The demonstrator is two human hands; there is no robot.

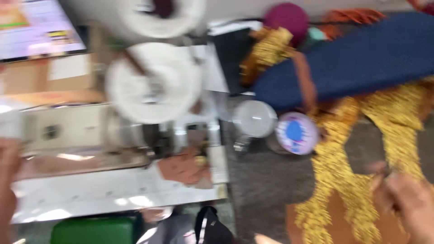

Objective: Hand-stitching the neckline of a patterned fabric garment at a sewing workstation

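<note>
Head camera looks down on a very blurred scene, so many details are not clear. At the bottom right corner, the right hand (409,205) rests on an orange-brown cloth (343,212) that has wide bands of golden sequin trim (337,180). The fingers seem to be bent and pressed onto the cloth near one golden band, but the blur does not allow to tell if they pinch the cloth or only touch it. At the left edge, the left hand (8,174) shows only in part, next to the end of a sewing machine (86,131). It is not possible to tell if this hand is closed, open or holding something.

The cloth lies on a grey surface (266,180) and spreads from the bottom of the picture up toward the right, where the golden bands go under a long dark blue padded board (357,58). Just below the left end of this board stand a white round object (254,118) and, beside it, a round lid-like object in pink and blue (296,132). Behind the board a dark magenta ball shape (286,17) is visible.

On the left, two large white spools (153,83) sit above the sewing machine, and a small piece of orange-brown cloth (183,168) lies at the machine's needle area. A screen (38,27) is at the top left, and a green object (95,230) is at the bottom left.
</note>
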